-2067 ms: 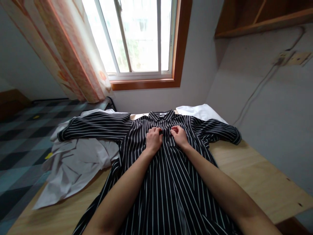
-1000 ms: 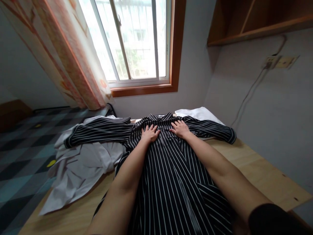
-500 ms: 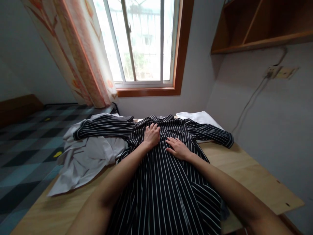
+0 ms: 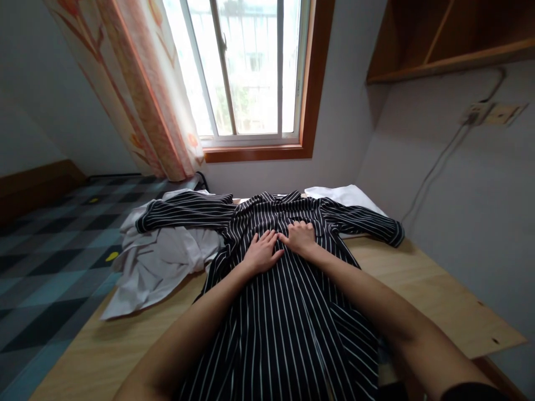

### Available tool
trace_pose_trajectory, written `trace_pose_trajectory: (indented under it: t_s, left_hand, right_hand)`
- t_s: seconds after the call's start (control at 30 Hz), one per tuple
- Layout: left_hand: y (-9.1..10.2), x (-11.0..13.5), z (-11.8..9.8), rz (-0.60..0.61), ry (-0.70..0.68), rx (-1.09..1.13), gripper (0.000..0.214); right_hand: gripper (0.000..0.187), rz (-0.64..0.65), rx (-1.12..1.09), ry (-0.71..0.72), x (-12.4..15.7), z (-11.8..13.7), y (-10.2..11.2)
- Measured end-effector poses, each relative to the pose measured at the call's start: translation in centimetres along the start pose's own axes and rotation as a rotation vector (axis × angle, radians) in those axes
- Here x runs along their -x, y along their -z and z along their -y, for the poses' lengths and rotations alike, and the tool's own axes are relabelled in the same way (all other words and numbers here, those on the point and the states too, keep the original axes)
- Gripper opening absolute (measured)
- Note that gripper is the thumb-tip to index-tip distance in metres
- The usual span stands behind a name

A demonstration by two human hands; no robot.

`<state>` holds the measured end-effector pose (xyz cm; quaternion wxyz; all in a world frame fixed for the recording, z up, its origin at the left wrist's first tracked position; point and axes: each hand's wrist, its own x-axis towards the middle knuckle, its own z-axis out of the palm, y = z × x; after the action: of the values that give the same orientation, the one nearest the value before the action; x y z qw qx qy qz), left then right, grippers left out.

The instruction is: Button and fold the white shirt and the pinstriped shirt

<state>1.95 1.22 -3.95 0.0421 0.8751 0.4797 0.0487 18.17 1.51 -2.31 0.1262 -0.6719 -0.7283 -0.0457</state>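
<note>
A black shirt with white stripes (image 4: 276, 323) lies spread out, its collar toward the window and its sleeves stretched to both sides. My left hand (image 4: 263, 255) rests flat on the chest of the shirt, fingers apart. Just right of it, my right hand (image 4: 300, 238) presses on the fabric near the chest pocket, its fingers bent and its thumb held out toward the left hand. Neither hand grips the cloth visibly. The lower part of the shirt runs toward me between my forearms.
Under the shirt is a light wooden board (image 4: 434, 295). Crumpled white clothing (image 4: 163, 267) lies at left, and white cloth (image 4: 345, 195) at back right. A checkered bed (image 4: 45, 267) is at left, a window (image 4: 251, 78) ahead, a wall shelf (image 4: 451, 64) upper right.
My left hand has slid down the shirt toward me and flattened. My right hand has moved up toward the collar, its fingers now more bent. The camera view has shifted slightly.
</note>
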Motion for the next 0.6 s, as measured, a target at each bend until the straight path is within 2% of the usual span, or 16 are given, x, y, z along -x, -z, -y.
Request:
trace_pose_trajectory:
  t_s: [0.1,0.23,0.37,0.43,0.6]
  left_hand:
    - [0.0,0.2,0.0,-0.022,0.000,0.017,0.063]
    - [0.4,0.1,0.0,-0.080,0.021,0.088,0.054]
    - [1.8,-1.2,-0.3,-0.148,0.160,0.149,0.034]
    - [2.4,-2.3,-0.6,-0.183,0.232,0.128,0.029]
    - [2.0,-4.4,-1.1,-0.184,0.311,0.131,0.026]
  right_hand:
    - [0.037,-0.007,0.000,-0.006,-0.4,0.5,-0.4]
    - [0.029,-0.014,-0.098,-0.040,-0.7,-0.4,-1.0]
    - [0.027,0.039,-0.294,-0.165,-1.1,-1.8,-1.7]
    - [0.028,0.015,-0.349,-0.202,-1.0,-1.8,-2.0]
    - [0.033,-0.093,-0.218,-0.105,-0.1,-0.3,-1.9]
